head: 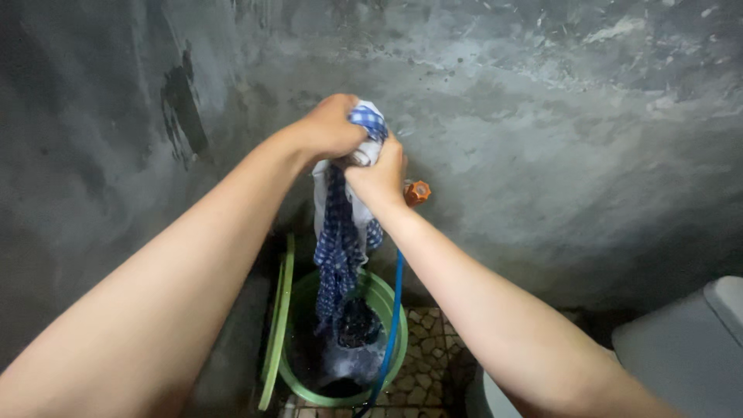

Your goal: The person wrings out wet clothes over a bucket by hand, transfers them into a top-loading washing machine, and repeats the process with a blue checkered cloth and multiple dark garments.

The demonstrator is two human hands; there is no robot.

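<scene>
Blue and white checked cloth (340, 248) is held up in front of a grey concrete wall (557, 139), and both hands grip its upper end. The left hand (329, 128) is closed around the top of the cloth, where a bunch of the fabric comes out above the fingers. The right hand (379, 174) is closed on the cloth just below, touching the left one, so the two fists sit one against the other on the same twisted part. From the fingers the cloth hangs straight down; its long axis is vertical, and the lower end reaches into a green bucket (387, 298) that stands on the stone floor (429, 348). The inside of the bucket is dark, and I cannot tell how much water it has. A thin blue hose (393, 317) runs down from an orange tap (416, 192) on the wall into the bucket, just beside the cloth. A flat green lid (277, 325) leans against the bucket on its left. At the lower right edge is part of a white toilet (689, 348).
</scene>
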